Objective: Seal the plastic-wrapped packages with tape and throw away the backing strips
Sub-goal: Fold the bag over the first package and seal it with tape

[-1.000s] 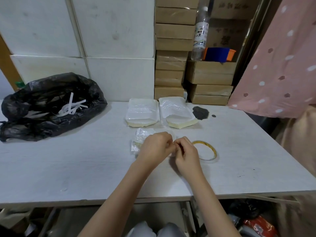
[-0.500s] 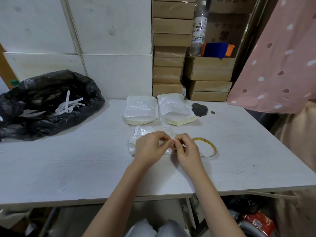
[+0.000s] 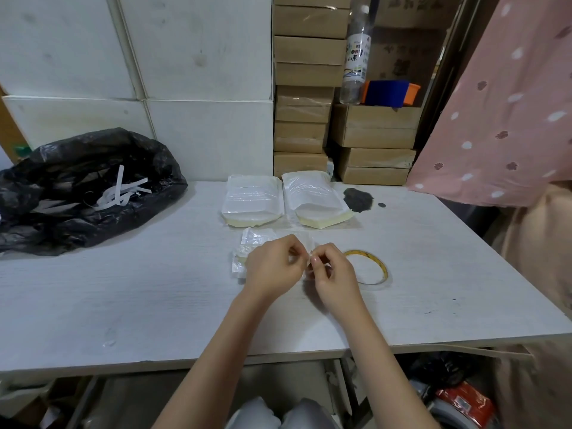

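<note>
Both hands meet over the near package [image 3: 252, 243] at table [image 3: 154, 289] centre: left hand [image 3: 274, 267] and right hand [image 3: 332, 274] pinch a small tape piece. Risk: tape folds onto itself while peeling. Bag [image 3: 77, 187] waits far left.

Soft, even indoor light falls from above on the white table [image 3: 123, 289], leaving only faint shadows under the left hand [image 3: 272, 267] and right hand [image 3: 332, 274]. Mild glare sits on the plastic beyond the fingers. Wide-angle distortion bends the wall tiles [image 3: 185, 57] and table edges; under-table corners are dim and soft.
</note>
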Demonstrator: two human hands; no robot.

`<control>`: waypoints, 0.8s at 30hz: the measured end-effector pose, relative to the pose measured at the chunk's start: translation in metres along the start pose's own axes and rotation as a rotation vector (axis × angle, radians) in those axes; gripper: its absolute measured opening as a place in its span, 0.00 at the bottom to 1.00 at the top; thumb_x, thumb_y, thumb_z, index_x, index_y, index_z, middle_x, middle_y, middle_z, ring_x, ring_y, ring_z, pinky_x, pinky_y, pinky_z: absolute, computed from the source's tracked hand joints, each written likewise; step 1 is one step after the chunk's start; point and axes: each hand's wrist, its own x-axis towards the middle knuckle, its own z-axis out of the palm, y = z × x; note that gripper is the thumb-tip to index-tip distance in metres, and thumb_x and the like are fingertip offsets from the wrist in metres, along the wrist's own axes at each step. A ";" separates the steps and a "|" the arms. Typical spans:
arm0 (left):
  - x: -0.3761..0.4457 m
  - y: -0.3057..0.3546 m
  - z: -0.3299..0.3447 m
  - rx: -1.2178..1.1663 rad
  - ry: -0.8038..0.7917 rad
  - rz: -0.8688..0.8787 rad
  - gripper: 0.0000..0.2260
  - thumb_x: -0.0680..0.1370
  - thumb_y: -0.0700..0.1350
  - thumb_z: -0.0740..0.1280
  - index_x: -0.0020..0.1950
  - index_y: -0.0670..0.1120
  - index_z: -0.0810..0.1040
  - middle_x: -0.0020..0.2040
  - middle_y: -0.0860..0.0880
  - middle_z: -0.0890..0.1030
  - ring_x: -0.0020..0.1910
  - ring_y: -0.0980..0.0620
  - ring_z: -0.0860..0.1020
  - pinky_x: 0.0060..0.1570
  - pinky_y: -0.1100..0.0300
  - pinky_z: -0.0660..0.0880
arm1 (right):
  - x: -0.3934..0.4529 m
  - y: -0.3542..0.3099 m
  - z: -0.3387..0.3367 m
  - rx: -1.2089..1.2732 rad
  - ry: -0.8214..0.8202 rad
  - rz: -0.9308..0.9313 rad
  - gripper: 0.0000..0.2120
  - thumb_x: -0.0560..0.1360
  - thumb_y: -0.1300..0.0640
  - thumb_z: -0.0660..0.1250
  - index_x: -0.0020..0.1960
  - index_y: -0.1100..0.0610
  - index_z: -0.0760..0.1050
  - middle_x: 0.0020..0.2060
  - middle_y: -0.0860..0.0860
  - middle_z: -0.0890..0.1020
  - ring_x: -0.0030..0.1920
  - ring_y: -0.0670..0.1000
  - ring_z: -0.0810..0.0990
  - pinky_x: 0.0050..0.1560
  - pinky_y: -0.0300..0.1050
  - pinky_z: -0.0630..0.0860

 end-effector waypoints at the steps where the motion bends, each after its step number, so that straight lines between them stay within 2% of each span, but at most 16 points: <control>1: 0.001 0.000 0.000 -0.008 -0.009 -0.022 0.04 0.74 0.49 0.64 0.42 0.53 0.78 0.44 0.56 0.83 0.49 0.56 0.79 0.49 0.58 0.74 | 0.000 0.000 0.000 0.007 0.001 0.025 0.07 0.76 0.65 0.60 0.41 0.57 0.72 0.38 0.53 0.78 0.41 0.54 0.78 0.43 0.47 0.75; 4: 0.002 -0.003 -0.001 -0.073 -0.005 -0.073 0.06 0.74 0.50 0.65 0.37 0.55 0.75 0.45 0.57 0.83 0.49 0.57 0.79 0.50 0.59 0.72 | 0.001 -0.001 -0.001 0.103 0.022 0.104 0.12 0.77 0.66 0.60 0.39 0.53 0.70 0.39 0.55 0.78 0.41 0.58 0.79 0.41 0.43 0.76; 7: 0.000 -0.006 -0.002 -0.085 -0.014 -0.050 0.06 0.75 0.49 0.66 0.38 0.55 0.76 0.44 0.57 0.83 0.49 0.58 0.79 0.50 0.59 0.73 | 0.001 -0.002 -0.002 0.115 0.011 0.113 0.13 0.77 0.66 0.59 0.38 0.52 0.70 0.40 0.56 0.78 0.42 0.57 0.80 0.39 0.37 0.75; 11: -0.004 -0.006 -0.001 -0.111 -0.018 -0.008 0.04 0.73 0.52 0.68 0.42 0.55 0.81 0.44 0.58 0.83 0.48 0.61 0.79 0.49 0.61 0.74 | 0.000 -0.002 -0.002 0.097 -0.015 0.065 0.06 0.77 0.66 0.60 0.42 0.60 0.72 0.41 0.56 0.77 0.41 0.52 0.79 0.43 0.44 0.78; 14: -0.003 -0.006 0.001 -0.065 0.009 -0.002 0.04 0.74 0.51 0.66 0.42 0.55 0.81 0.44 0.58 0.83 0.48 0.60 0.79 0.49 0.60 0.75 | 0.000 -0.002 -0.002 0.072 -0.019 0.032 0.05 0.77 0.66 0.60 0.43 0.62 0.72 0.40 0.53 0.76 0.38 0.45 0.77 0.42 0.41 0.77; 16: -0.003 -0.004 0.001 -0.064 0.020 -0.008 0.04 0.73 0.49 0.66 0.41 0.54 0.80 0.43 0.57 0.84 0.47 0.59 0.79 0.49 0.58 0.75 | 0.000 -0.003 -0.001 0.042 -0.021 0.016 0.06 0.77 0.66 0.60 0.42 0.61 0.72 0.39 0.50 0.76 0.38 0.44 0.76 0.41 0.39 0.75; 24: -0.004 -0.004 -0.001 -0.028 -0.005 0.027 0.05 0.75 0.50 0.66 0.44 0.54 0.81 0.44 0.57 0.84 0.49 0.60 0.79 0.49 0.60 0.75 | 0.000 -0.002 -0.001 -0.006 -0.007 -0.017 0.07 0.76 0.66 0.61 0.41 0.59 0.72 0.38 0.49 0.76 0.40 0.50 0.77 0.42 0.47 0.76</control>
